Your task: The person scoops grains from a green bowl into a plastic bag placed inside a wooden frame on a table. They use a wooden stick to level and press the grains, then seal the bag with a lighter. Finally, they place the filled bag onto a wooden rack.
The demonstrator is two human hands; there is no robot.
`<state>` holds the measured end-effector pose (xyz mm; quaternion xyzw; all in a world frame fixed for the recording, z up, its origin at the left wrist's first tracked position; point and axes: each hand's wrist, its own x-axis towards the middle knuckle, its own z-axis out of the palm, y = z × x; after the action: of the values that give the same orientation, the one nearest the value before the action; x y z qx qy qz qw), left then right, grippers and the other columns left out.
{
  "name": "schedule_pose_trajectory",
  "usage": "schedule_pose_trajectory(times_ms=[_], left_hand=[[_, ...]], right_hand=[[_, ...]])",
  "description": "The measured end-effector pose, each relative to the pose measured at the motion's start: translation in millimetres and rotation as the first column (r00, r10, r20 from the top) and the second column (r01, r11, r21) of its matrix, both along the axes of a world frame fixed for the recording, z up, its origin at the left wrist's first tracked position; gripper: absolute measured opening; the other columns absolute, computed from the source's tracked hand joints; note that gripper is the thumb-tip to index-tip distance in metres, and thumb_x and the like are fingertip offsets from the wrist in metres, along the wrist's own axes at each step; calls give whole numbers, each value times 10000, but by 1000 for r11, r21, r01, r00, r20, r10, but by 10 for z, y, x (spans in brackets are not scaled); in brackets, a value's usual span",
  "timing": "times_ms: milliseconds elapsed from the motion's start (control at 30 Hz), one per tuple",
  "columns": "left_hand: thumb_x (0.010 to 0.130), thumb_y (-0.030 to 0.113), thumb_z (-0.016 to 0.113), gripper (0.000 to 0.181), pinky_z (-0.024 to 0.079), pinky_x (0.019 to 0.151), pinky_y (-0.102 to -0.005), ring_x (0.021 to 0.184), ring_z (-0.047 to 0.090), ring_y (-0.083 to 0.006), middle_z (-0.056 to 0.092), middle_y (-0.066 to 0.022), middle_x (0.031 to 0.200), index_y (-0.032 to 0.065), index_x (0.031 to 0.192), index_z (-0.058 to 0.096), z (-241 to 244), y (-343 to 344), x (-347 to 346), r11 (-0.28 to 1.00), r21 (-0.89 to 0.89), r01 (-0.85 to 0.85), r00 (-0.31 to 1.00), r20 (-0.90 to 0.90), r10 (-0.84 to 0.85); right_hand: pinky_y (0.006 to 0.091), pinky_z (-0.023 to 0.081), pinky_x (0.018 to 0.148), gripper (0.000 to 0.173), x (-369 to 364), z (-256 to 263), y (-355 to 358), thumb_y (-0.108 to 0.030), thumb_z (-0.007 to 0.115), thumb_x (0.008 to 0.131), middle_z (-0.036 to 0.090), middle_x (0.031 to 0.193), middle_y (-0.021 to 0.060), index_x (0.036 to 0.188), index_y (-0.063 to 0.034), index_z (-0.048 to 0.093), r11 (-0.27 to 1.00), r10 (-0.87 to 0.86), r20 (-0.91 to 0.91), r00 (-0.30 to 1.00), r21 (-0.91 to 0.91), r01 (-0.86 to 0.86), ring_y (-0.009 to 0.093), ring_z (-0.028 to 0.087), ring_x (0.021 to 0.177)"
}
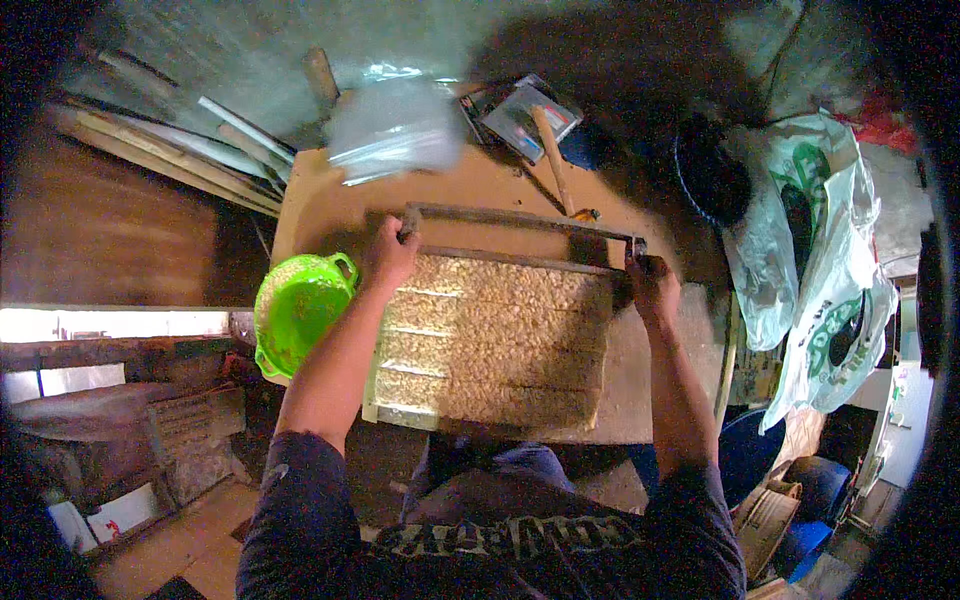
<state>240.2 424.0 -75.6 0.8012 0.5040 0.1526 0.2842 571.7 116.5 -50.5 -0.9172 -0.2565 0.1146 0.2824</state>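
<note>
A slab of pale, lumpy, grain-like material (pixel 510 345) lies on the table before me, with several seams running across it from side to side. Beyond its far edge, my left hand (pixel 393 253) grips one end of a dark narrow frame (pixel 517 219). My right hand (pixel 655 289) is closed around the frame's other end. Two long bars are visible between my hands, the nearer one along the slab's far edge; I cannot tell whether it touches. Beside my left forearm sits a bright green plastic colander or basin (pixel 300 319) with bits of pale material on its rim and inside.
On the tabletop (pixel 322 195) are a stack of clear plastic bags (pixel 397 131), a wooden-handled tool (pixel 553 161) and a flat plastic-covered package (pixel 529 120). Plastic carrier bags (pixel 821 247) hang at right. Wooden boards (pixel 172 161) lean at left.
</note>
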Motion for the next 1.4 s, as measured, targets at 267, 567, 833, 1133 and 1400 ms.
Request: schedule_pose_trajectory(times_ms=[267, 567, 833, 1133, 1400], left_hand=[[889, 257, 646, 272, 476, 695, -378, 743, 601, -231, 631, -118, 848, 22, 983, 544, 283, -108, 83, 981, 190, -23, 971, 238, -23], [872, 233, 672, 286, 523, 659, -375, 751, 674, -255, 680, -146, 873, 17, 1038, 584, 1501, -1166, 47, 930, 366, 22, 971, 215, -108], [851, 220, 686, 343, 519, 788, -384, 904, 663, -314, 674, -164, 986, 33, 1121, 588, 1663, -2151, 213, 968, 130, 215, 944, 228, -240], [844, 159, 682, 377, 460, 943, -384, 1110, 590, -325, 615, -184, 1177, 18, 1178, 582, 1939, -2815, -96, 941, 216, 262, 917, 249, -312], [855, 128, 656, 268, 484, 886, -382, 1018, 629, -313, 653, -161, 1085, 21, 1099, 623, 1870, -3125, -819, 983, 149, 105, 977, 171, -130]], right_hand=[[385, 509, 745, 504, 9, 198, -164, -411, 723, 817, 680, 926, 171, 1066, 15, 618, 953, -108, 98, 989, 295, 75, 294, 658, 824], [438, 423, 934, 628, -724, 1474, -1216, -264, 764, 773, 587, 1188, 141, 1319, -93, 506, 997, 71, 694, 717, -28, -72, 308, 546, 1106], [412, 470, 836, 341, -1128, 1164, -2124, -207, 678, 827, 635, 1040, 114, 1141, -87, 618, 881, 472, 143, 870, -102, -461, 321, 587, 983], [457, 495, 739, 222, -1225, 610, -2409, -137, 632, 858, 633, 963, 185, 1053, -31, 618, 989, 110, 75, 991, 91, -117, 397, 613, 846], [501, 493, 694, 188, -1178, 105, -1982, -208, 599, 885, 616, 968, 178, 1012, -73, 571, 999, 42, 146, 988, -10, -41, 411, 606, 867]])
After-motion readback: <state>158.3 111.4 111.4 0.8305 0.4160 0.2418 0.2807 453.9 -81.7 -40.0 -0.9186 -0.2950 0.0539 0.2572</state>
